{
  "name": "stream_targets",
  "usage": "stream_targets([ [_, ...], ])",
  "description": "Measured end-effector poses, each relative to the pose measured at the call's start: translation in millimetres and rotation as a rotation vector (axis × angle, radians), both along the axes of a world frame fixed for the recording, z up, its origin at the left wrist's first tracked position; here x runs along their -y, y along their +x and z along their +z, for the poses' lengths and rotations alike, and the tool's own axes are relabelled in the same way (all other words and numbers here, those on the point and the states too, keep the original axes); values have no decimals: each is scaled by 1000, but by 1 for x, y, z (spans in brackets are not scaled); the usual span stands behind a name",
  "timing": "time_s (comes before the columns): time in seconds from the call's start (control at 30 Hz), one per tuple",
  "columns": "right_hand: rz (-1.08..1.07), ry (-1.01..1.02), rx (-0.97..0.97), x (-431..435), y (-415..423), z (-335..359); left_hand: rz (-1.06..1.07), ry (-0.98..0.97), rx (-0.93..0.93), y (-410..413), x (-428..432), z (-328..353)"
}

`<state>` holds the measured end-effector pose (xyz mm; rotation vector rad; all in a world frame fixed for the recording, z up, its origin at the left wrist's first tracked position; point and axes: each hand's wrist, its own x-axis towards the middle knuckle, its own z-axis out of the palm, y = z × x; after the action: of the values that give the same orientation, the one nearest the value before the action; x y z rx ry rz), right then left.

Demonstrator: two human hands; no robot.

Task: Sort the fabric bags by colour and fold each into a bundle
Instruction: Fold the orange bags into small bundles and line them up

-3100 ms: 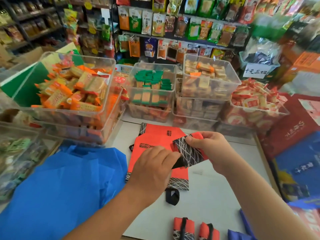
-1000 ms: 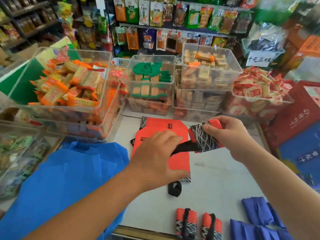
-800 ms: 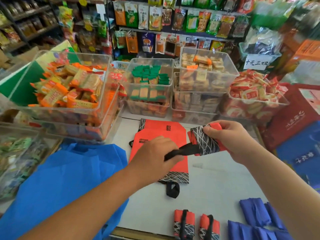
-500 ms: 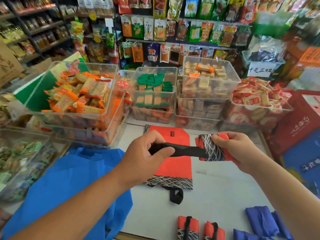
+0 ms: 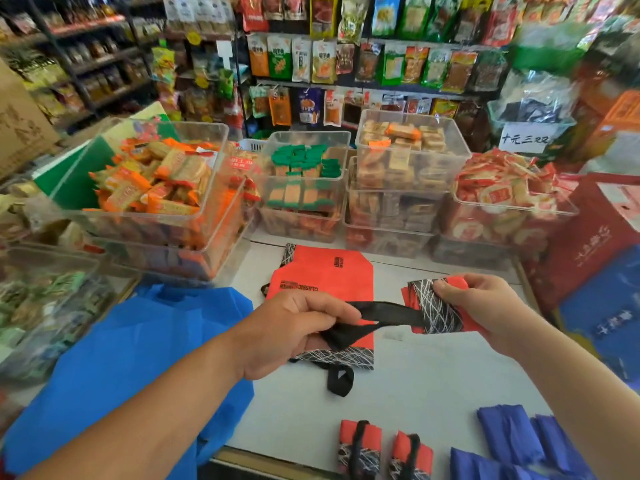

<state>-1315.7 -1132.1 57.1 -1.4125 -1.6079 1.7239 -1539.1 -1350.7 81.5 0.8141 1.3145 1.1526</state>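
left of my left hand (image 5: 287,334) lie the loose blue bags (image 5: 114,358). that hand's fingers (image 5: 329,308) curl round the black strap (image 5: 388,311), which runs taut across to the folded red bag (image 5: 436,310). my right hand (image 5: 485,306) pinches that bag, raised off the surface (image 5: 433,382). flat red bags (image 5: 322,275) lie just beyond and beneath the left fingers. finished red bundles (image 5: 360,448) and blue bundles (image 5: 509,434) sit nearer me. i judge wrapping comes next: hold even tension, loop the strap round the fold's middle, and pinch firmly so the layers don't spring open.
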Motion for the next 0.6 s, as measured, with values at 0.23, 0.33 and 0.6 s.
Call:
stream_targets([
  [0.23, 60, 36, 52, -25, 31, 4, -189, -79, -388, 23, -6, -3],
  [0.33, 96, 32, 61, -30, 33, 8, -172, 17, -613, 25, -12, -2],
  [0.6, 214, -92, 38, -15, 21, -8, -1, 461, -630, 32, -14, 4],
])
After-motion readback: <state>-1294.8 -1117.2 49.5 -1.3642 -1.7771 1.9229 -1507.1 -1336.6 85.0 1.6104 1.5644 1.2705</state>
